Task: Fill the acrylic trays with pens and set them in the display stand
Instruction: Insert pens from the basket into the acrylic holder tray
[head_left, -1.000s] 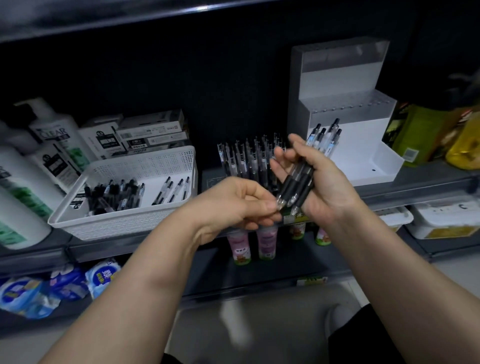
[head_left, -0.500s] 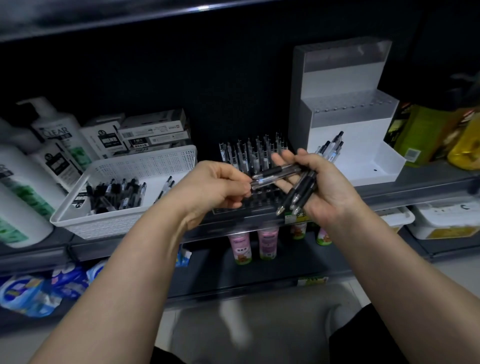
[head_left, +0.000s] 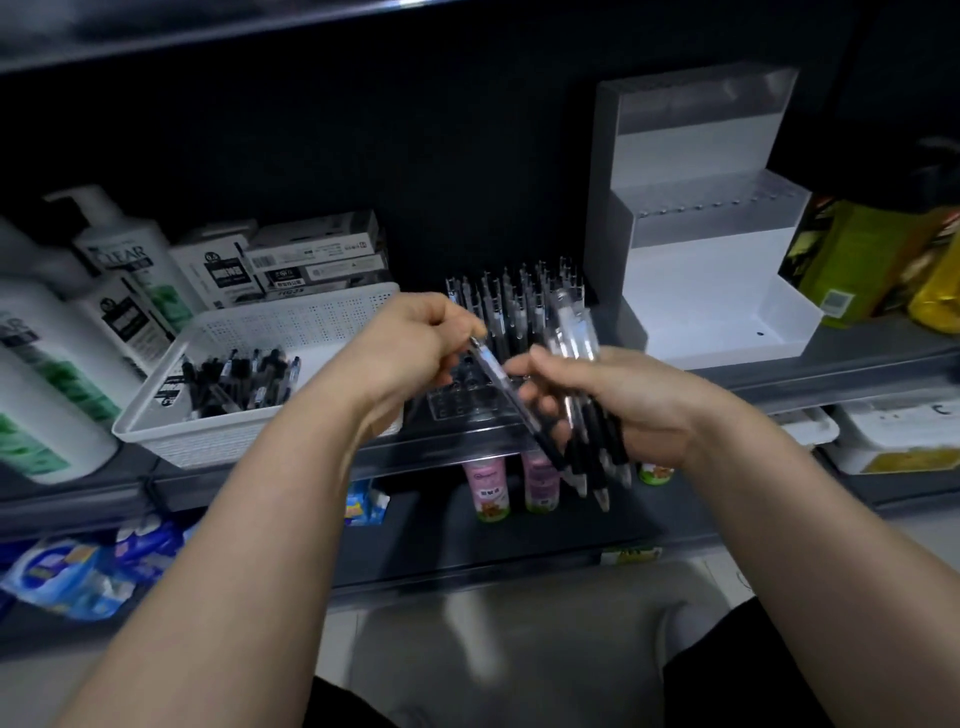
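My right hand (head_left: 639, 405) grips a bundle of black-and-clear pens (head_left: 587, 415), their tips pointing down over the shelf's front edge. My left hand (head_left: 410, 353) pinches the top end of a single pen (head_left: 498, 374) that slants down to the right against the bundle. Behind both hands a clear acrylic tray (head_left: 457, 405) sits on the shelf, its back rows filled with upright pens (head_left: 514, 301) and its front holes bare. The white display stand (head_left: 696, 291) stands at the right with a perforated clear tier across its middle.
A white perforated basket (head_left: 249, 332) with several loose pens (head_left: 234, 379) sits left of the tray. Shampoo bottles (head_left: 119, 260) and pen boxes (head_left: 311, 260) stand behind it. Green and yellow packages (head_left: 872, 260) are right of the stand. Small pink bottles (head_left: 488, 483) line the lower shelf.
My left hand drew one pen out of the bundle and lifted its end up and left. My right hand lowered and tipped the bundle upright, tips down.
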